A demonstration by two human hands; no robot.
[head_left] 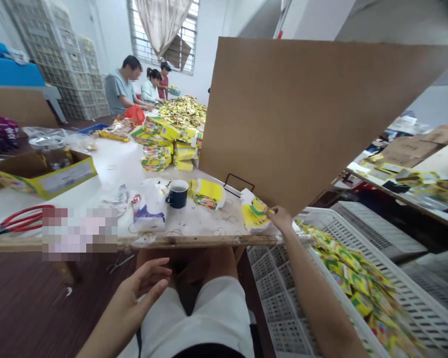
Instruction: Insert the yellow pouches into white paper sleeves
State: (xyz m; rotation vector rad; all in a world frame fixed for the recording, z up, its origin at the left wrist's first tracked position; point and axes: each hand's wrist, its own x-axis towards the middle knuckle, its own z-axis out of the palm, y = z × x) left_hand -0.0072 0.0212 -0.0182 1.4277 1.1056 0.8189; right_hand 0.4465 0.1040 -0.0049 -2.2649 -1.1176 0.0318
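Observation:
My right hand [281, 219] is at the table's front right, its fingers closed on the right edge of a small yellow and green printed carton [254, 214]. The carton lies tilted on the tabletop, with a white flap at its upper left. Above my lap, my left hand [147, 284] holds nothing, its fingers slightly curved and the thumb apart. Another yellow carton [208, 194] lies left of the first, beside a dark blue mug [177, 195]. A thin black wire stand [239, 185] is behind the carton at my right hand.
A large brown cardboard sheet [294, 119] rises behind the table's right part. Stacked yellow cartons [159, 144], a tissue pack [149, 211], red-handled scissors [30, 217] and an open box [65, 176] occupy the tabletop [112, 171]. A white crate [406, 293] of yellow packets stands right. Several people work beyond.

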